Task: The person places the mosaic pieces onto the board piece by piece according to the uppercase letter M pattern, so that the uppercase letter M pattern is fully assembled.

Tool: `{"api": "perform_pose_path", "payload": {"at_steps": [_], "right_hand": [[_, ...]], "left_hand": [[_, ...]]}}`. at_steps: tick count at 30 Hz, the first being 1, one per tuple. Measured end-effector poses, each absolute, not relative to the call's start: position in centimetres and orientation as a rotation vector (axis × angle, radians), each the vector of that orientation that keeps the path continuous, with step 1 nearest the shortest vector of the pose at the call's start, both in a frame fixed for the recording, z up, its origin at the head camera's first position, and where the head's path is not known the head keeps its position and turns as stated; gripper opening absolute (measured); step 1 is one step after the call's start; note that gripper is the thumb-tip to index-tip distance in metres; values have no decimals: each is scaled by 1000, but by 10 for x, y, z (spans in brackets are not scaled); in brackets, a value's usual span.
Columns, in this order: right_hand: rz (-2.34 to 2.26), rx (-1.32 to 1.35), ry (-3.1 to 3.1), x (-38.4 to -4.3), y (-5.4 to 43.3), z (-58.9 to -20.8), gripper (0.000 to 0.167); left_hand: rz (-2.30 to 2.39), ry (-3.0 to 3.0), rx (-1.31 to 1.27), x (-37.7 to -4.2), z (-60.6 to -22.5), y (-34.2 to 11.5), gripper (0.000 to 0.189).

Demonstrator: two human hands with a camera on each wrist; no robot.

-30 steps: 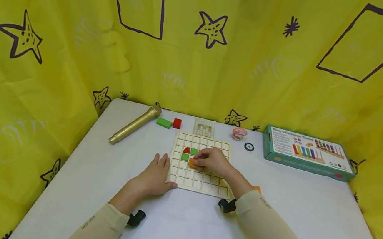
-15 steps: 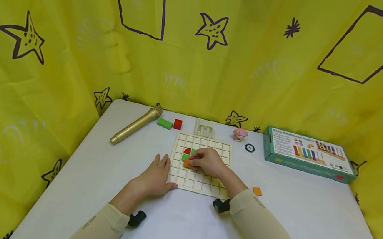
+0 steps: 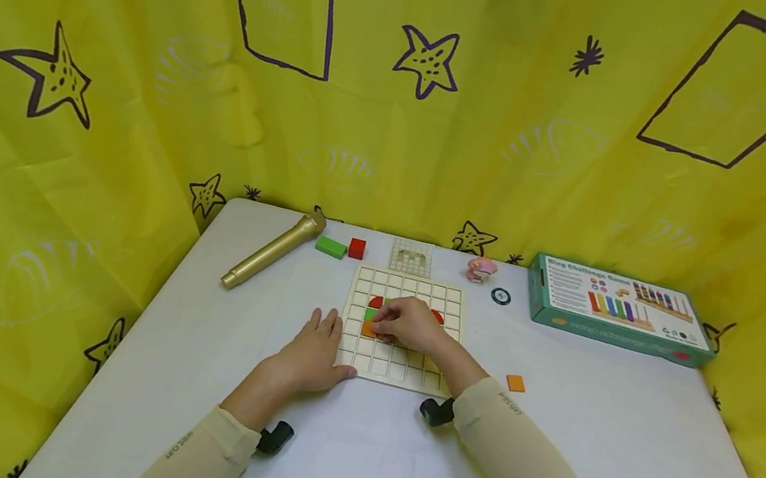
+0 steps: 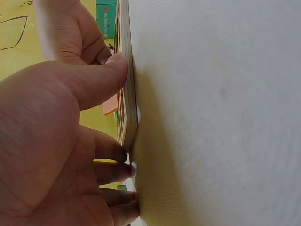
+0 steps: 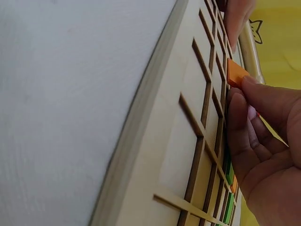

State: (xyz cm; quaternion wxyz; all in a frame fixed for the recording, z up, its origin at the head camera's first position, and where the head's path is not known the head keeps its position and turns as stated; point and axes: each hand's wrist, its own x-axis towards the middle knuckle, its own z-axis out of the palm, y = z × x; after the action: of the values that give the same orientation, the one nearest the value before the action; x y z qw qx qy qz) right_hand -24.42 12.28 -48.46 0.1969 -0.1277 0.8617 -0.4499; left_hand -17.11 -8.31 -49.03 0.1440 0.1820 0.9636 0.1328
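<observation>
My right hand [image 3: 412,324] pinches a square orange tile [image 3: 369,329] over the left part of a pale wooden grid board [image 3: 399,370]. In the right wrist view, thumb and fingertips meet at the orange tile [image 5: 236,74], which stands partly proud of its cell. Just beyond it sit a green tile [image 3: 370,315] and a red quarter-round tile [image 3: 376,302]. Another red tile [image 3: 438,316] shows past the knuckles; my hand hides cells between. My left hand [image 3: 308,355] rests spread at the board's left edge, its thumb touching the near corner.
A loose orange tile [image 3: 515,383] lies right of the board. Behind are a pattern card [image 3: 410,267], a green block [image 3: 331,247] and a red block [image 3: 357,248]. A gold microphone [image 3: 272,251], pink figurine [image 3: 481,269], black disc [image 3: 500,296] and game box [image 3: 622,309] stand around.
My right hand has moved left with the orange tile, which now sits in line below the green tile. The loose orange tile has come fully into view. My left hand stays put.
</observation>
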Motion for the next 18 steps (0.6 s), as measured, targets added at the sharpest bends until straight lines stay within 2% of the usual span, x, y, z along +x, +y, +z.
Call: {"api": "perform_pose_path", "payload": {"at_steps": [10,18], "right_hand": [[-1048,-463,2581,-242,118,-485,5],[-1051,-458,2598,-238,116,-485,5]], "left_hand": [[380,2792,536,-170,-490,-83,93],[378,2788,539,-170,-489,-83,93]]}}
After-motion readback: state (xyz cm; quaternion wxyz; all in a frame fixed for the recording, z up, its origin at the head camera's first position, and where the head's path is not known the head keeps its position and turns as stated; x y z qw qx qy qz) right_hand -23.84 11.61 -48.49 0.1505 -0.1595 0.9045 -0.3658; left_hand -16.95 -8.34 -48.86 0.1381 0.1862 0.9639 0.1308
